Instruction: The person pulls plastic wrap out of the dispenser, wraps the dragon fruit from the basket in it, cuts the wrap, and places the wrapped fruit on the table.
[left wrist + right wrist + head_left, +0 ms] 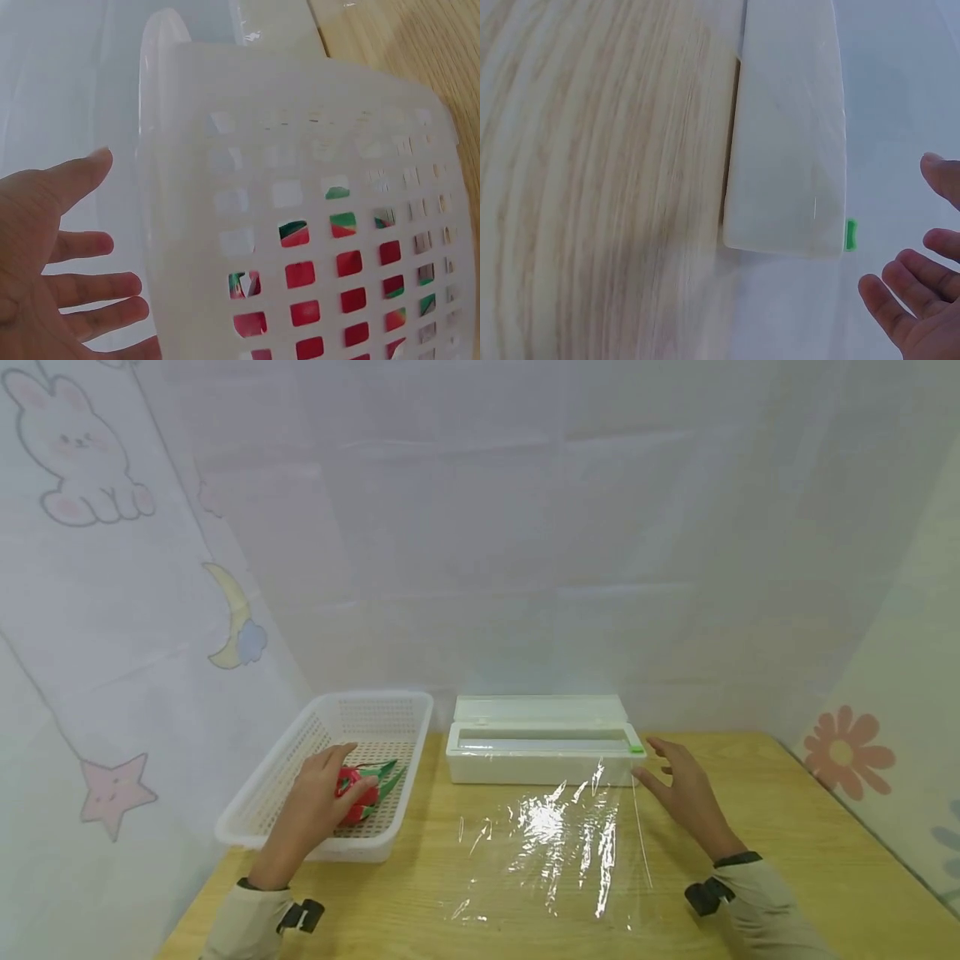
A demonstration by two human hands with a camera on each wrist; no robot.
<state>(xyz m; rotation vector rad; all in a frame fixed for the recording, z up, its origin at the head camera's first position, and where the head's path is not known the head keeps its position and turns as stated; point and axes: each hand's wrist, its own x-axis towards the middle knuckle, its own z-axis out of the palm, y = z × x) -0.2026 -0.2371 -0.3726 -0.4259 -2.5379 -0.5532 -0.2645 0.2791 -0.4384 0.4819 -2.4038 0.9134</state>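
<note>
My left hand [318,789] hovers over the white plastic basket [255,781], thumb and fingers apart. In the left wrist view, the left hand [64,262] shows nothing in its grasp. A red and green object [360,793], its exact kind unclear, lies in the basket, partly covered by that hand. My right hand [686,785] is at the right end of a white cling film dispenser [540,768], fingers loosely spread; whether it touches the box I cannot tell. Clear cling film [555,843] stretches from the dispenser over the table towards me.
The dispenser's lid [540,707] stands raised at the back. A small green tab [637,749] sits at its right end. The wooden table [787,843] meets cloth-like walls behind and at both sides. The basket's raised rim stands left of the film.
</note>
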